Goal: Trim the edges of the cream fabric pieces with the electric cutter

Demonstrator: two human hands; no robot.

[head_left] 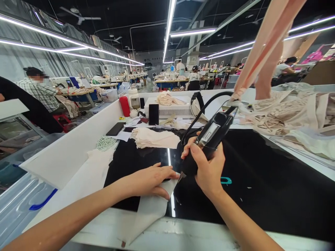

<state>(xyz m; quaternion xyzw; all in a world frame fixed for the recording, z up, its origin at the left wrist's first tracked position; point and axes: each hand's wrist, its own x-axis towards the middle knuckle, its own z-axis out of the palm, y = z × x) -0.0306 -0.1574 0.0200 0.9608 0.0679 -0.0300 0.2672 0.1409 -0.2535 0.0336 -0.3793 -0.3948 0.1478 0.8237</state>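
The right hand (209, 170) is wrapped around a black handheld tool (216, 129), whose lower end points down just beside the left fingertips. The left hand (157, 179) lies palm down, fingers extended, on a pale piece of cloth (153, 209), which is under that hand and spreads toward the near edge of the black-topped bench (261, 174). Beyond the left hand sits a cream fabric stack (157, 138); just right of the right hand lies a teal object (226, 180).

Can't really read any text here. There's some lettering (157, 59) on the far wall (141, 56), but it's way too tiny.
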